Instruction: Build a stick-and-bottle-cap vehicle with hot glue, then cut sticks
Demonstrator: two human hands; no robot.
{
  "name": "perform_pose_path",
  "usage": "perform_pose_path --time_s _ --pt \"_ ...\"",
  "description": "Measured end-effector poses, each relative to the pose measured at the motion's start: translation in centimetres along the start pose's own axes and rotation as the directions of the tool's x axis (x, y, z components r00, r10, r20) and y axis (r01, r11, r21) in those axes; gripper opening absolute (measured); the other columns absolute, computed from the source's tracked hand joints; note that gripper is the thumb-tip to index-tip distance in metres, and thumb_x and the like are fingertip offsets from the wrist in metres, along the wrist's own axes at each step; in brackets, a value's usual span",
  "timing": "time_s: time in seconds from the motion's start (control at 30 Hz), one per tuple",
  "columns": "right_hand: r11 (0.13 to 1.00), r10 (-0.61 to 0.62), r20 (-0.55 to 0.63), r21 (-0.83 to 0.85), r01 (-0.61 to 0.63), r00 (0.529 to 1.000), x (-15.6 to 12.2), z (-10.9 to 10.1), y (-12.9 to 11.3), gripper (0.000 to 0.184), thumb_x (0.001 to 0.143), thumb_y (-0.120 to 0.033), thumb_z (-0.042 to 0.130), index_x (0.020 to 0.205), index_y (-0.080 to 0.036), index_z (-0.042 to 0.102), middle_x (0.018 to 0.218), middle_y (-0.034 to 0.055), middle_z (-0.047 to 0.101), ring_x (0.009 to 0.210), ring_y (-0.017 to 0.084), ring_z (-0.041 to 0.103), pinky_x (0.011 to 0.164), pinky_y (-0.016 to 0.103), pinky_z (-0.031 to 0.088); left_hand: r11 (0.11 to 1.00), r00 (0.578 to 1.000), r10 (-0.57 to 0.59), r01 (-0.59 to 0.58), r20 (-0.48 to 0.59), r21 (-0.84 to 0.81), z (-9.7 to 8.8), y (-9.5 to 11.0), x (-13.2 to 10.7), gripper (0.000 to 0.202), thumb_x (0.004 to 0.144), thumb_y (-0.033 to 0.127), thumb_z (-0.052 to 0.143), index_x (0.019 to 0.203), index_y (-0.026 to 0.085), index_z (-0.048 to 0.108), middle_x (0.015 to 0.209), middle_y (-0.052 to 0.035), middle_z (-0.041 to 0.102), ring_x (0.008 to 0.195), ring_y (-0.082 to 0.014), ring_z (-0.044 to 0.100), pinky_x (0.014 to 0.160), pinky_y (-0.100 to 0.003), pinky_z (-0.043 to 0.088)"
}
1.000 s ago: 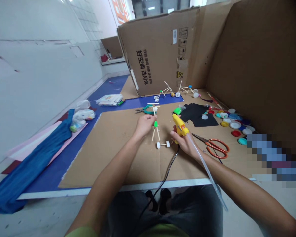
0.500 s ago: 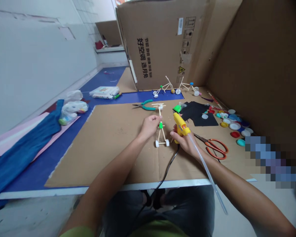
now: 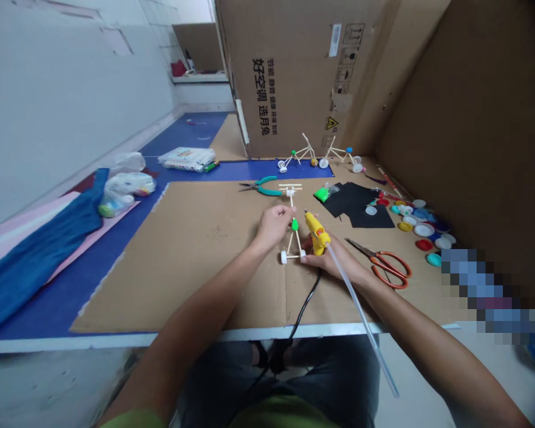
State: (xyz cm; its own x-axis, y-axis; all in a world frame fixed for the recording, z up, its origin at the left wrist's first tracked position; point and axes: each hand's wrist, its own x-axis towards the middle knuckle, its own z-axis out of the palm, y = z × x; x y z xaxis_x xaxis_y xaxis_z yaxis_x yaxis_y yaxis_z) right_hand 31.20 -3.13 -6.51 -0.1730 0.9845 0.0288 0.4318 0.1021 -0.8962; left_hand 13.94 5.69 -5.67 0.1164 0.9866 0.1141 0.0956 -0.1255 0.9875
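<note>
Two bare hands work together: the left hand (image 3: 274, 227) pinches the upright of a small wooden stick frame with white wheels (image 3: 296, 241), standing on a brown cardboard sheet (image 3: 196, 279). Just beside it, the right hand (image 3: 325, 257) grips a yellow glue gun (image 3: 317, 232), and orange-handled scissors (image 3: 383, 267) lie further right.

A stick-built wheeled model (image 3: 298, 242) stands on the cardboard-covered bench (image 3: 178, 279), between the left hand (image 3: 274, 227) and the right hand (image 3: 324, 258); long-nosed steel pliers (image 3: 256, 188) lie behind it; steel scissors with looped handles (image 3: 386, 268) lie to its right, in front of thin flat sheets (image 3: 361, 205); round plastic bottle caps (image 3: 421, 229) lie further right, beside a cardboard wall (image 3: 463, 119); two similar stick-built models (image 3: 303, 153) (farthest off) stand before a cardboard carton (image 3: 289, 77).
</note>
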Motion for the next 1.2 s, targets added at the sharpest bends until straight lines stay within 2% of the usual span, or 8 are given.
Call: perform_pose_path --time_s 0.3,0.57,0.77,1.2 --pt "1.000 -0.006 -0.032 -0.018 0.005 0.999 -0.1 0.6 0.0 0.037 0.070 -0.032 0.076 0.102 -0.021 0.061 0.096 0.0010 0.071 0.085 0.022 0.064 0.076 0.034 0.049 0.998 0.999 -0.033 0.034 0.007 -0.055 -0.2 -0.6 0.0 0.035 0.080 0.051 0.067 0.068 0.018 0.062 0.057 0.0032 0.055 0.048 -0.0084 0.042 0.049 -0.024 0.031" --pt "0.999 0.002 -0.057 -0.038 -0.004 0.998 0.1 0.8 0.6 0.037 0.069 -0.033 0.076 0.101 -0.023 0.061 0.095 0.0005 0.071 0.083 0.022 0.065 0.074 0.035 0.048 0.999 0.999 -0.040 0.040 -0.003 -0.037 -0.4 -0.7 0.0 0.037 0.080 0.052 0.067 0.067 0.018 0.061 0.056 0.0029 0.055 0.048 -0.0087 0.042 0.049 -0.024 0.030" --pt "0.993 -0.019 -0.054 -0.115 0.013 0.998 0.1 0.6 0.3 0.029 0.070 -0.034 0.075 0.095 -0.022 0.066 0.093 0.0016 0.070 0.084 0.023 0.063 0.073 0.034 0.047 0.999 0.999 -0.050 0.050 -0.015 -0.010 -0.6 -0.7 -0.1 0.039 0.079 0.055 0.068 0.066 0.019 0.060 0.056 0.0017 0.057 0.051 -0.0104 0.047 0.050 -0.024 0.032" --pt "0.991 0.018 -0.066 -0.128 -0.027 0.998 0.0 0.6 0.1 0.028 0.070 -0.032 0.074 0.095 -0.021 0.067 0.093 0.0018 0.071 0.083 0.023 0.064 0.072 0.034 0.047 0.998 0.998 -0.065 0.065 -0.016 -0.002 -0.9 -1.2 0.2 0.037 0.080 0.052 0.067 0.066 0.019 0.059 0.055 0.0019 0.056 0.051 -0.0103 0.047 0.049 -0.023 0.032"
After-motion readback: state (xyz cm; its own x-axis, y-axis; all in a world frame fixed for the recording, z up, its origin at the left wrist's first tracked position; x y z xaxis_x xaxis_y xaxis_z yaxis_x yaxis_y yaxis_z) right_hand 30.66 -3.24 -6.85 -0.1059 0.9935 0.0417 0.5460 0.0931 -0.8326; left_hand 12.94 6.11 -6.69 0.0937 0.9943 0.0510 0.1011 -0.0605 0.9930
